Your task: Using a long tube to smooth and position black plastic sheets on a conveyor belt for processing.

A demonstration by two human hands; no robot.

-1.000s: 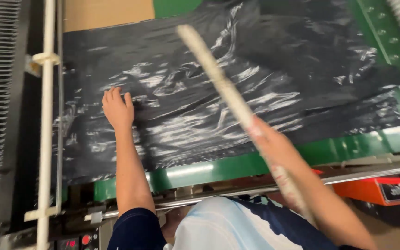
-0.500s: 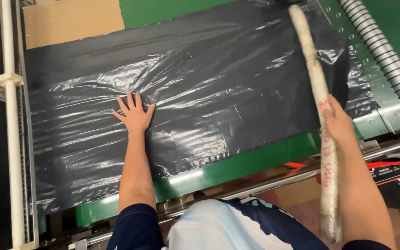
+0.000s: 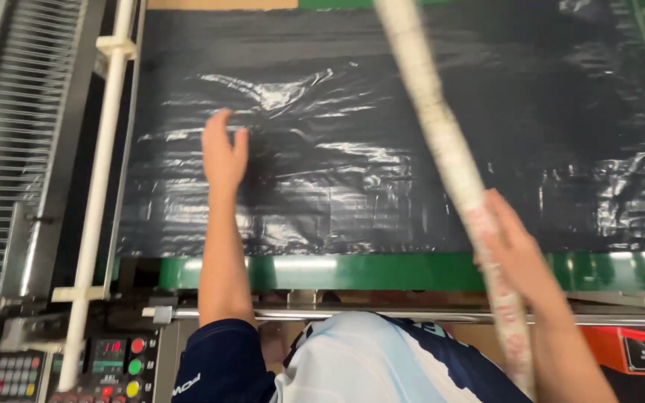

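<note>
1. The left hand [image 3: 223, 153] lies open, fingers spread, on the black plastic sheet [image 3: 382, 142] covering the green bench [image 3: 412, 270].
2. The right hand [image 3: 513, 250] grips a long pale stick [image 3: 442, 134] slanting above the sheet.

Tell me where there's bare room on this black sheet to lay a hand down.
Free: the black plastic sheet between the left hand and the long pale tube, and right of the tube toward the green table edge. Crowded: the near right, where the right hand grips the tube.

A green machine bed [image 3: 382, 270] fills the view, a button control panel [image 3: 117, 366] at lower left, under bright overhead light.
</note>
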